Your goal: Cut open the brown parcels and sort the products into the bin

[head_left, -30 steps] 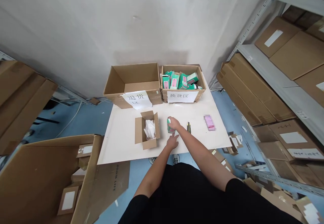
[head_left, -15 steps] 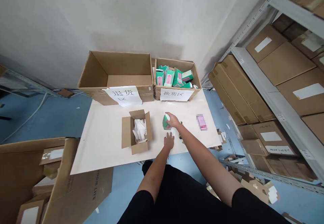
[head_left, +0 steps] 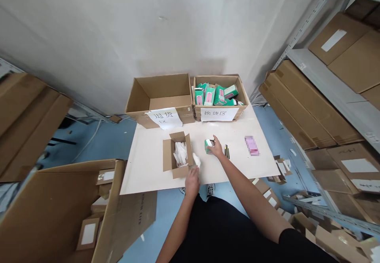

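A person's left hand (head_left: 192,182) pinches white paper (head_left: 196,160) beside an open carton (head_left: 167,156); the right hand (head_left: 216,148) grips a small green box (head_left: 207,147) on the table (head_left: 142,168), apparently steadying it. Beyond, signs (head_left: 219,114) on two large boxes (head_left: 162,81) face forward, presumably for easy reading.

Pale grey wall (head_left: 178,25), blue floor (head_left: 115,144), white table (head_left: 148,160), metal shelving (head_left: 320,73) along the right

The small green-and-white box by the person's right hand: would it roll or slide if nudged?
The small green-and-white box probably wouldn't roll, as its sides look flat. It might slide fairly easily, since the pale tabletop looks smooth. Squeezed, it could dent, because it looks like thin card.
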`<action>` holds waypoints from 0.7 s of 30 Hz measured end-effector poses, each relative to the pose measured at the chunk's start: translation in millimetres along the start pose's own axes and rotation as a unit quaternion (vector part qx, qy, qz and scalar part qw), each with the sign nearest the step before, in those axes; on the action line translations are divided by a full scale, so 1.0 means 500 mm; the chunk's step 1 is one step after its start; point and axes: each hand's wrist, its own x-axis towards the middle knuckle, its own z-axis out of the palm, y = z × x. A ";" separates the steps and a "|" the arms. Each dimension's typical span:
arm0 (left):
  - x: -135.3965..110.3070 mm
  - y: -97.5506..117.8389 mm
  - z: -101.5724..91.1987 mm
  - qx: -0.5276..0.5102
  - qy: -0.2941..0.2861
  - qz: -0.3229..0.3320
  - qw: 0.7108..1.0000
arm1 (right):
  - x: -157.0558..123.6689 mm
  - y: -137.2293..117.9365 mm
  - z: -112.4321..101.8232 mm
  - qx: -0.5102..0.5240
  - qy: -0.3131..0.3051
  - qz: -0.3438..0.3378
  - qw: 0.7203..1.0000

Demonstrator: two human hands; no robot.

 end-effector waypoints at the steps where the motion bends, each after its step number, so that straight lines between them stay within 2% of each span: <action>1: -0.003 -0.026 -0.032 0.013 0.032 -0.026 0.999 | -0.007 0.000 0.006 0.021 0.002 0.021 1.000; 3: 0.013 -0.072 -0.095 0.038 0.081 -0.061 0.994 | -0.022 -0.003 0.015 0.063 0.002 0.048 0.997; 5: 0.052 -0.105 -0.151 0.049 0.096 -0.061 0.992 | -0.037 -0.007 0.020 0.073 0.006 0.040 0.996; 7: 0.098 -0.124 -0.193 0.056 0.071 -0.050 0.995 | -0.052 -0.010 0.021 0.073 0.014 0.035 0.997; 10: 0.144 -0.133 -0.226 0.059 0.042 -0.059 0.996 | -0.071 -0.012 0.017 0.077 0.011 0.050 0.996; 13: 0.149 -0.126 -0.230 0.073 0.090 -0.116 0.986 | -0.083 -0.011 0.007 0.061 0.000 0.062 0.996; 16: 0.142 -0.094 -0.217 0.077 0.151 -0.161 0.972 | -0.091 -0.013 -0.003 0.037 0.015 0.047 0.998; 18: 0.150 -0.053 -0.202 0.054 0.151 -0.126 0.979 | -0.096 -0.017 -0.010 0.028 0.028 0.014 0.999; 21: 0.192 0.028 -0.167 0.017 0.069 -0.009 0.997 | -0.102 -0.027 -0.017 0.011 0.034 -0.036 0.999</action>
